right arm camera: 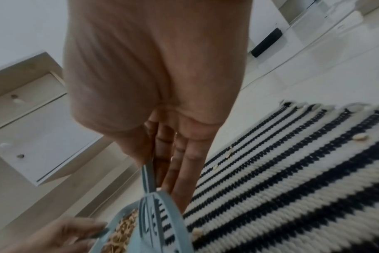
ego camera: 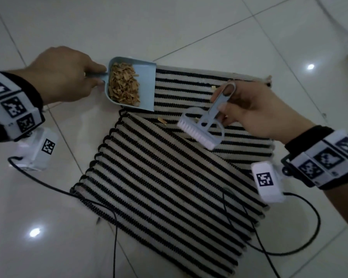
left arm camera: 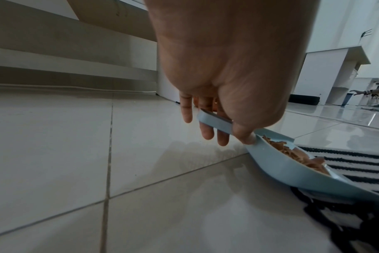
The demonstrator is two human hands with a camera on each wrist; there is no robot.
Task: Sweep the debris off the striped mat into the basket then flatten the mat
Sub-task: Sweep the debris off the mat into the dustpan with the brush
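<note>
left hand: (ego camera: pixel 62 75) fingers and thumb curled round the dustpan handle, thumb tip up against the pan's back wall; holds it tilted, front lip on the mat's far-left part
dustpan: (ego camera: pixel 132 85) pale blue, heaped with tan debris (ego camera: pixel 124 85) in the rear half; front half bare
right hand: (ego camera: pixel 255 111) thumb and fingers pinch the brush handle partway down its length; brush hangs above the mat, not touching as far as I can tell
brush: (ego camera: pixel 199 131) white bristles point down-left, toward the pan mouth
striped mat: (ego camera: pixel 169 187) on the tiled floor (ego camera: pixel 48 227), black/cream stripes; near part folded over the far part, so stripes run at two angles, not flat yet
leftover debris: a few chips on the mat, one just below the pan lip (ego camera: pixel 162 120), one near the far edge (ego camera: pixel 213 87), more small bits in the right wrist view (right arm camera: pixel 209 137)
basket: not in any view
stage (judged): sweeping mostly done, stragglers left; dump and flattening both pending
risk 1: pan is full, tipping it forward on lift spills chips back over the lip
risk 2: basket off-frame, so a carry is needed; a jolt sheds light chips onto the floor
risk 3: chips may sit hidden under the fold; flattening first would trap or scatter them
risk 4: wrist cables (ego camera: pixel 117 227) trail across the mat, could snag the fold or drag chips
risk 5: hard flick with the brush sends chips past the pan
</note>
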